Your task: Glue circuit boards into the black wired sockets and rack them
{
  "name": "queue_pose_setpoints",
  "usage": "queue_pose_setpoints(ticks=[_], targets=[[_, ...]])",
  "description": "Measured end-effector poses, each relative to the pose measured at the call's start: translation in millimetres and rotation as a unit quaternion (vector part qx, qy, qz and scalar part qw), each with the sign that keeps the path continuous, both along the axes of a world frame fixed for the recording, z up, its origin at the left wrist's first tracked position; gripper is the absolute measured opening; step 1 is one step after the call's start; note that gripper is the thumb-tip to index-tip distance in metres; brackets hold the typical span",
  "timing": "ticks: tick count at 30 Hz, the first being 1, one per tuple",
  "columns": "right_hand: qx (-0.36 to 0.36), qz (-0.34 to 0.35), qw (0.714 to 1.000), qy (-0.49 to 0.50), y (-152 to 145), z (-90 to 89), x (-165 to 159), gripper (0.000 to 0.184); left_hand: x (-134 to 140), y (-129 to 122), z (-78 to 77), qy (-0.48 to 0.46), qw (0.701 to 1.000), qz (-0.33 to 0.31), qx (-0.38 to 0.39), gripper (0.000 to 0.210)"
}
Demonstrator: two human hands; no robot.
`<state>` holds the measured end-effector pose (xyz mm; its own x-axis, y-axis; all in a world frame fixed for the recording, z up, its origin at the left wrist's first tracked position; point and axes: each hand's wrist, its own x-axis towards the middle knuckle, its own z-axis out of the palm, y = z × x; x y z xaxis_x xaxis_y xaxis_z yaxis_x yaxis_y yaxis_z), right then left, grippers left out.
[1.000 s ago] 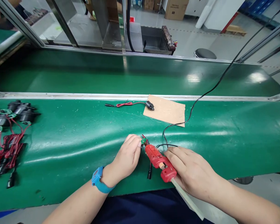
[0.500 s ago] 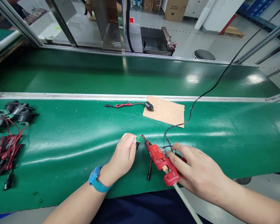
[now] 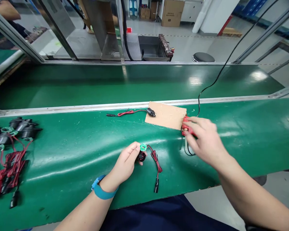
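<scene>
Near the middle of the green mat, my left hand (image 3: 127, 162) pinches a small round green circuit board (image 3: 143, 147) and a black plug housing (image 3: 141, 156), whose round open end faces me. From the board a bundled red-and-black cable (image 3: 156, 159) trails onto the mat, ending in a black connector (image 3: 156, 185). Farther right, my right hand (image 3: 205, 139) has its fingers on a red glue gun (image 3: 186, 126) at the right end of the cardboard piece (image 3: 168, 115). The hand hides part of the gun, and a pale glue stick shows below it.
A finished-looking black plug (image 3: 151, 112) with its cable rests on the cardboard's left edge. Several black plugs (image 3: 24, 128) with red cables (image 3: 12, 170) are heaped at the left. A black power cord (image 3: 213, 84) runs up to the right. A metal rail (image 3: 91, 107) crosses behind.
My right hand has carried the glue gun away from the circuit board, up and right to the cardboard. The left hand has turned the black housing so its open end shows.
</scene>
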<state>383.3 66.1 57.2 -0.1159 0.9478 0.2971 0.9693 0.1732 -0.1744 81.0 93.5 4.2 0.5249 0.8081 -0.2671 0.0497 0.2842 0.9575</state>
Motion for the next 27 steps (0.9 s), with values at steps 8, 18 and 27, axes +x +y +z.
queue_pose_setpoints(ticks=[8,18,27], targets=[[-0.302,0.225,0.813,0.443,24.5,-21.3,-84.2,0.022,-3.3,1.0,-2.5,-0.069,0.993,-0.021,-0.089,0.031],[-0.408,0.141,0.666,0.609,21.5,-41.0,-72.6,0.02,-9.1,3.8,0.6,-0.103,0.971,-0.139,-0.164,0.04],[-0.183,0.216,0.886,0.368,-3.6,-23.4,-82.9,0.015,-0.9,-3.4,6.6,0.059,0.988,-0.137,-0.032,0.023]])
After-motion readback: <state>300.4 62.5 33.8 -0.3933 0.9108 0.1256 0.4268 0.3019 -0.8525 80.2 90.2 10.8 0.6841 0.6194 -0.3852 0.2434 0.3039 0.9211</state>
